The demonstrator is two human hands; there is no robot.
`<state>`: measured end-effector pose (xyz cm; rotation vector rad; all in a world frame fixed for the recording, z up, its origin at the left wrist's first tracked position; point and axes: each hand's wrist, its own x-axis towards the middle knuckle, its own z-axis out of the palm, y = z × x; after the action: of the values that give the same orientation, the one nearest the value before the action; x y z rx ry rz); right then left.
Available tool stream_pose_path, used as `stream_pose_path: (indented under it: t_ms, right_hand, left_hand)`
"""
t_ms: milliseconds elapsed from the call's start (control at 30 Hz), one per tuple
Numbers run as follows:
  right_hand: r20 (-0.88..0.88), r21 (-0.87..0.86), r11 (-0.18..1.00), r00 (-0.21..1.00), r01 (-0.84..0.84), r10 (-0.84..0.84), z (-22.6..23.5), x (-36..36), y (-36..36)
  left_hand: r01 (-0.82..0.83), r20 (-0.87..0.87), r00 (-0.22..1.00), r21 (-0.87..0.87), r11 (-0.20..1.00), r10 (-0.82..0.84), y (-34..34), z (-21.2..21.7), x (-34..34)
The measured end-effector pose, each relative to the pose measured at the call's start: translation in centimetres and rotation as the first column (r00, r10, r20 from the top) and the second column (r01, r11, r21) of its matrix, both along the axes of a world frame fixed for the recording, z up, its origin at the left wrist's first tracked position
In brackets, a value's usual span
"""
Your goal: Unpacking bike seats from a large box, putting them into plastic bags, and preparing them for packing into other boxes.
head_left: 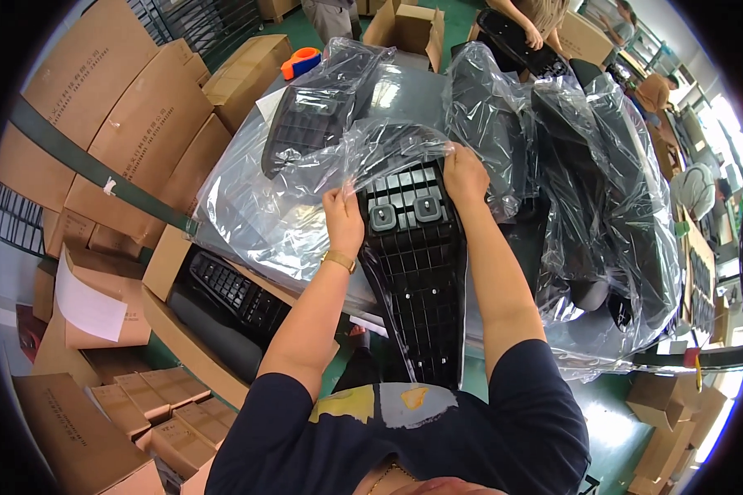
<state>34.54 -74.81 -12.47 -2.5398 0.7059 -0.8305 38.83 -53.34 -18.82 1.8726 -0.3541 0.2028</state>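
- Where the table's left side ends, stacked brown cardboard boxes [132,124] lean against one another, crossed by a dark green strap [91,165].
- Below them, left of the black ribbed panel, an open carton [173,322] holds another ribbed black moulding [235,293]; a box with a white sheet [87,305] stands further left.
- An orange tape dispenser [301,60] sits on a box beyond the panel, up and to its left.
- Left of the panel's top end, the person's left hand [343,216], a gold bracelet [338,261] at the wrist, pinches the edge of a clear plastic bag [305,177] between fingers and thumb.
- At the middle lies the long black ribbed plastic panel [414,264], underside up, two grey square clips [404,214] near its top; its upper end is at the bag's mouth, its narrow lower end reaches toward the person's dark shirt.
- On the panel's upper right corner, the right hand [464,175] is closed on the same bag's edge, lifting the film over the panel's top.
- Beyond the panel, another bagged black moulding [318,115] rests on the grey table [404,95].
- Right of the panel, a heap of bagged black parts [603,190] is piled.
- Farther back, behind that heap, another person's hand [535,37] touches a black part [516,41].
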Motion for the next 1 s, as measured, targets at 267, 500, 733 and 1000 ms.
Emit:
stream_pose_path:
  t_ms: [267,500,733,1000]
  right_hand:
    - [0.302,0.092,0.967,0.932,-0.237,0.2,-1.5,-11.2,3.0]
    - [0.113,0.277,0.925,0.965,-0.26,0.238,-8.8,-24.0,7.8]
    - [-0.212,0.502,0.834,0.903,-0.227,0.373,-11.8,-31.0,8.8]
    - [-0.279,0.955,0.22,0.846,0.197,0.455,-14.9,-34.8,11.9]
  left_hand:
    - [0.117,0.18,0.975,0.088,0.989,-0.131,4.1,0.6,-6.7]
    - [0.193,0.124,0.966,0.236,0.953,-0.226,7.5,0.0,-11.4]
    - [0.277,0.11,0.939,0.318,0.906,-0.326,9.1,-0.5,-13.4]
    - [0.27,0.236,0.887,0.434,0.86,-0.397,7.3,2.3,-12.5]
